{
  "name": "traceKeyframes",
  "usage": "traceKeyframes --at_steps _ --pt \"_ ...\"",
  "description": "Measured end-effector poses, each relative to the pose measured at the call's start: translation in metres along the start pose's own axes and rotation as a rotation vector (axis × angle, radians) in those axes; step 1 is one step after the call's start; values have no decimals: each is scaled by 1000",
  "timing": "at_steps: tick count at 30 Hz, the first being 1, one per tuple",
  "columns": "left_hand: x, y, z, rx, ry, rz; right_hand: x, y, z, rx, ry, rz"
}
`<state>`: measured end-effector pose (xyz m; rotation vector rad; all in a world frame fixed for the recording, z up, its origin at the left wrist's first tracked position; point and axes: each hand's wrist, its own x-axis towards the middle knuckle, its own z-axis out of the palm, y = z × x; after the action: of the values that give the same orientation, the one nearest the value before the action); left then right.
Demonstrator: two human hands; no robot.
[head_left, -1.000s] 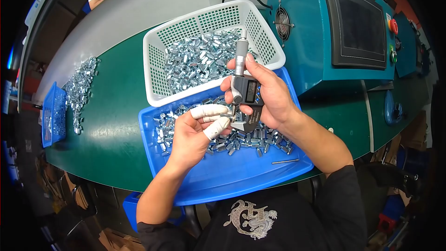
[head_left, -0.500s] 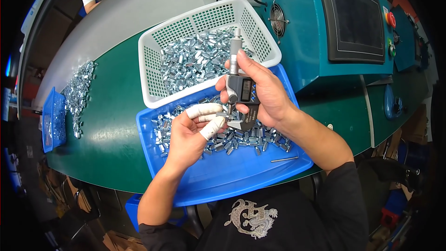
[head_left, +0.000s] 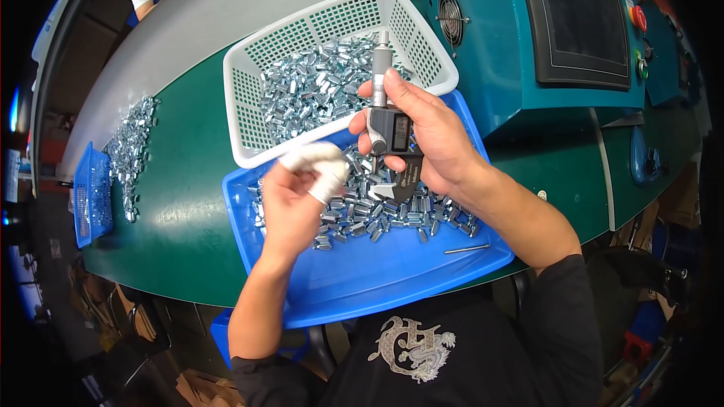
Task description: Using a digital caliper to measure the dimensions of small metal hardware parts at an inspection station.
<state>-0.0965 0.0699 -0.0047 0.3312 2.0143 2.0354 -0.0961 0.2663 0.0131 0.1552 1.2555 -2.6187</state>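
Micrometer (head_left: 392, 143) display too small

Digital micrometer (head_left: 391, 136): matt dark plastic body, brushed metal thimble. Small parts (head_left: 377, 211): bright shiny zinc-like metal. Blue tray (head_left: 377, 279): smooth glossy plastic. White basket (head_left: 249, 117): perforated plastic mesh. Left hand (head_left: 290, 207) fingertips (head_left: 324, 169): wrapped in white cloth tape. Table (head_left: 173, 218): matt green.

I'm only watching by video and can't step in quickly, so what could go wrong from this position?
The digital micrometer is held in the right hand alone, above the blue tray; a slip could drop it onto the metal parts. The left hand has cloth-wrapped fingertips, so a small part may slide free and mix into the loose pile. The white basket overlaps the tray's rim, so checked and unchecked parts could mix.
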Motion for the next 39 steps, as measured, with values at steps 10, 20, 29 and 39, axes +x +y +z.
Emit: traceKeyframes --at_steps 10,20,29,39 --pt "-7 2 -1 926 -153 174 0 -1 1 -25 20 14" --pt "-7 3 -1 966 -199 96 -2 -1 1 -17 11 14" --pt "-9 4 7 -85 -70 -114 -1 0 2 -22 12 7" --pt "-9 0 13 -130 -126 -184 -1 1 1 57 1 22"
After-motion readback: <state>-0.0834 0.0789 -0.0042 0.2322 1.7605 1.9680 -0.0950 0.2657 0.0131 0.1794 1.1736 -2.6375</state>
